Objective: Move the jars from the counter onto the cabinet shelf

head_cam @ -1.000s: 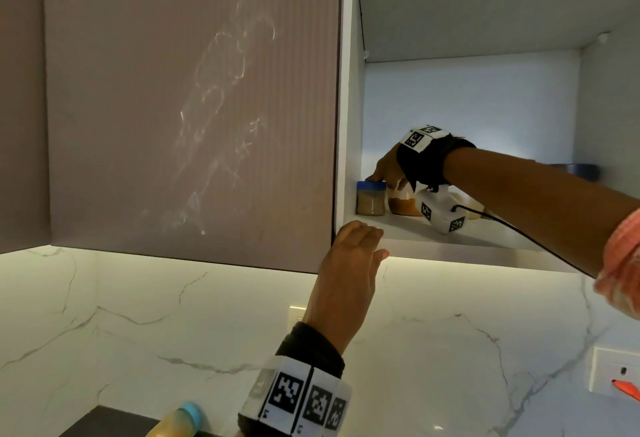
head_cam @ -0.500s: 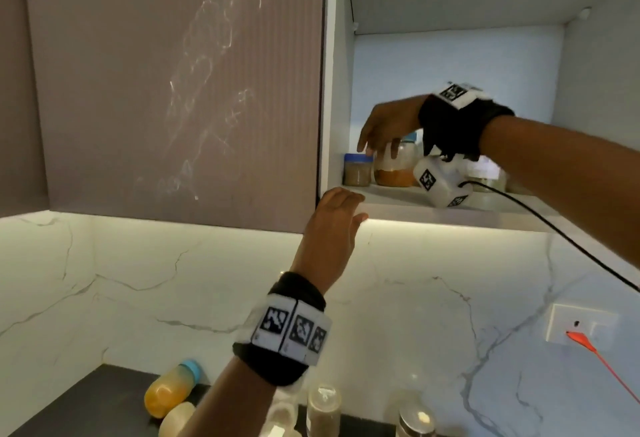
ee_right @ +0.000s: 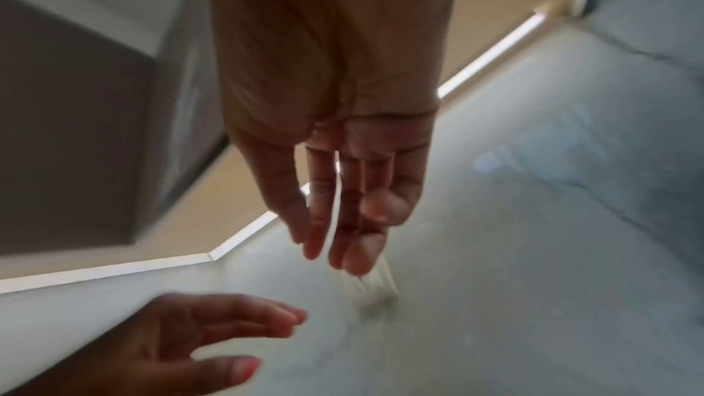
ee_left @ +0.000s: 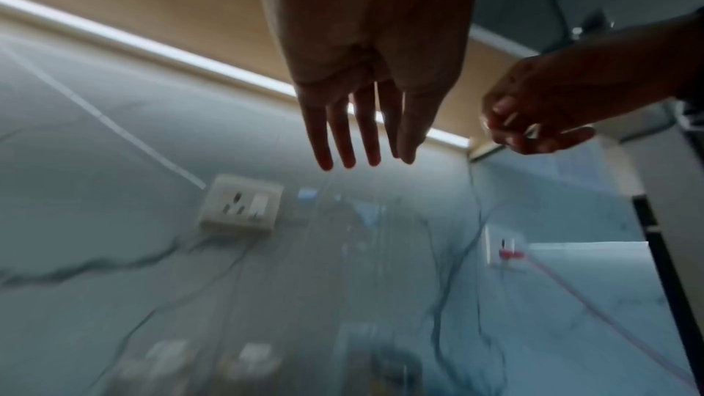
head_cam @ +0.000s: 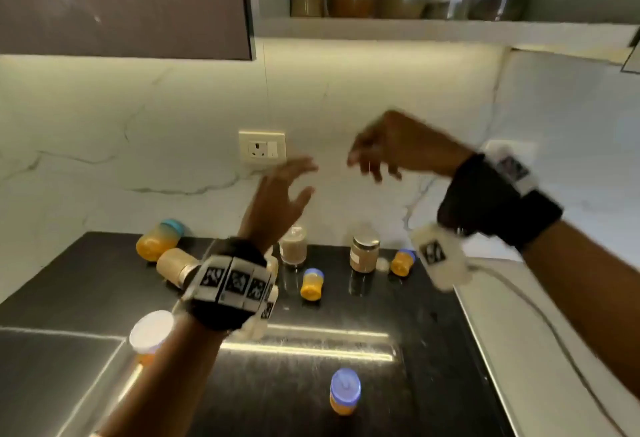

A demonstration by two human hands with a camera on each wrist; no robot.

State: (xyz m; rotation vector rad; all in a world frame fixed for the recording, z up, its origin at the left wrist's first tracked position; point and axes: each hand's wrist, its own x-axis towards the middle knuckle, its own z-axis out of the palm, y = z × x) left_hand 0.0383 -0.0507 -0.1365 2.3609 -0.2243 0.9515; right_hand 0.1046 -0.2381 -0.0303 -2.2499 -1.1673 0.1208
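1. The left hand [head_cam: 280, 194] was in the middle of the frame, above the desk [head_cam: 104, 273], with fingers [ee_left: 344, 131] straight and a little apart, holding nothing.
2. The right hand [head_cam: 398, 145] was just right of it, blurred, fingers [ee_right: 320, 207] loosely bent and empty.
3. Several jars stood on the shelf [head_cam: 433, 29] at the top of the frame, partly filled with brown and orange powders.
4. More jars waited on the desk: a steel-lid jar [head_cam: 364, 252] and a clear jar [head_cam: 293, 244] upright with pale contents, and small orange jars lying on their sides, such as one with a blue cap [head_cam: 311, 283].
5. The upright jars looked like glass, so probably hard, smooth and breakable; I would take them around the body, below the lid.
6. The small ones looked light, and the lying ones could roll.
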